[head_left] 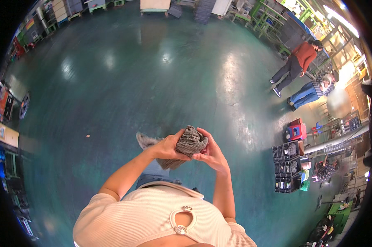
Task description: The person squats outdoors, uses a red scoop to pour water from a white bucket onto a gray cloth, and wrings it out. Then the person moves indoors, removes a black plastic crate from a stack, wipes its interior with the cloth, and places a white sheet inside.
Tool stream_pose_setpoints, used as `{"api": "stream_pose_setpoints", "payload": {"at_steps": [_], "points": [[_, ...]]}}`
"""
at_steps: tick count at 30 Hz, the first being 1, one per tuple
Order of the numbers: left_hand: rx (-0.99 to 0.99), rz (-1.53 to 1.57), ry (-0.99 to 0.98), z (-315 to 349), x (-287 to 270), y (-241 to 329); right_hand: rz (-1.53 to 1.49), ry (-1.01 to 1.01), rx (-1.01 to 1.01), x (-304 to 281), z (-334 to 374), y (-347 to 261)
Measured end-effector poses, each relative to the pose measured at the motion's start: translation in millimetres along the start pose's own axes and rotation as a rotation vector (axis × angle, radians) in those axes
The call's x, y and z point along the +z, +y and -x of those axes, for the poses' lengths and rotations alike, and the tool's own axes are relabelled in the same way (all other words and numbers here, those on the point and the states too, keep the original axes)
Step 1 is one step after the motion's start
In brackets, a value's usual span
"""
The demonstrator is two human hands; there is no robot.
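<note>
A crumpled grey-brown striped cloth point(191, 142) is bunched up between my hands in front of my body. My left hand point(170, 147) grips it from the left, with the thumb along its lower side. From the right, my right hand point(212, 152) presses against the bundle, its fingers curled round the edge. A looser part of the cloth hangs below the left hand. Past my left wrist a grey fuzzy shoe or slipper point(146, 141) shows, partly hidden by my arm.
Green glossy floor point(124, 90) surrounds me, with a small scrap point(88, 136) to the left. Two people point(297, 64) stand at the far right. Stacked black crates point(286, 166) and a red-and-blue stool point(296, 130) are on the right. Shelving lines the left side.
</note>
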State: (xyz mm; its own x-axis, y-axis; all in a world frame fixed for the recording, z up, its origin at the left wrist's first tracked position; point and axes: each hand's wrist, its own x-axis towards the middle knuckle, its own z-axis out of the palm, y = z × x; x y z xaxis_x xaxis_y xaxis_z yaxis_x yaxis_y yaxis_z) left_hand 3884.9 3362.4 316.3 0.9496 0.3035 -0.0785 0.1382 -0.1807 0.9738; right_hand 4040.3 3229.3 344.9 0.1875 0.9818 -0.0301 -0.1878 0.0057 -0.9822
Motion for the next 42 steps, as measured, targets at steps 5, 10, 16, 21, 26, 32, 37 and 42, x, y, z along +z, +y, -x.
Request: {"api": "stream_pose_setpoints", "payload": {"at_steps": [5, 10, 16, 21, 26, 32, 37, 42], "points": [[-0.046, 0.346, -0.081, -194, -66, 1, -0.007, 0.313, 0.011, -118, -116, -35], [-0.039, 0.296, -0.146, -440, -133, -1, 0.055, 0.698, -0.015, -277, -231, -51], [0.072, 0.038, 0.019, -655, -196, -27, 0.213, 0.820, 0.013, -438, -407, -51], [-0.074, 0.033, 0.239, -775, -299, -13, 0.582, 0.469, -0.029, -536, -594, -134], [-0.081, 1.111, 0.430, -873, -416, -69, 0.270, 0.064, -0.058, -664, -783, -146], [-0.442, -0.167, 0.928, -1056, -532, -144, 0.707, 0.328, 0.421, -845, -904, 8], [-0.258, -0.377, 0.776, -1253, -635, -110, 0.008, 0.558, 1.470, -936, -828, 122], [-0.122, -0.366, 0.685, -1484, -718, -107, -0.270, 0.818, 1.445, -1046, -862, 149]]}}
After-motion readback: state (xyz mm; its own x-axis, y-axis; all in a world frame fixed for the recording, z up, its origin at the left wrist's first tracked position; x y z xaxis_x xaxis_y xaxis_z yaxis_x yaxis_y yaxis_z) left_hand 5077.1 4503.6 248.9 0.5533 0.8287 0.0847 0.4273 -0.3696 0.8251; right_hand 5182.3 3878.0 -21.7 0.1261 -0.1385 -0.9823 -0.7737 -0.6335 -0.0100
